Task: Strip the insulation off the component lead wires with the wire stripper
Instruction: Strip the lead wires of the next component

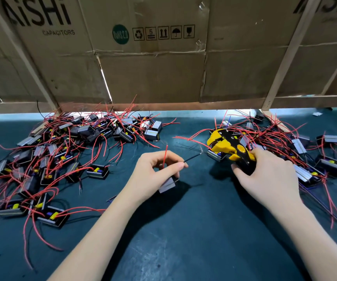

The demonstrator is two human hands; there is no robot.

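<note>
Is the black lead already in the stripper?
No: wire stripper in right hand sits apart from black lead pinched by left hand.

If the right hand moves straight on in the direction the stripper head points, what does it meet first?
Probably the loose red wires beyond the wire stripper held by the right hand; depth is unclear, and the nearby component may come first.

Bare mat (pixel 194 220) lies open between and below my hands; component heaps crowd beyond my left hand (pixel 153 175) and around my right hand (pixel 269 179).
</note>
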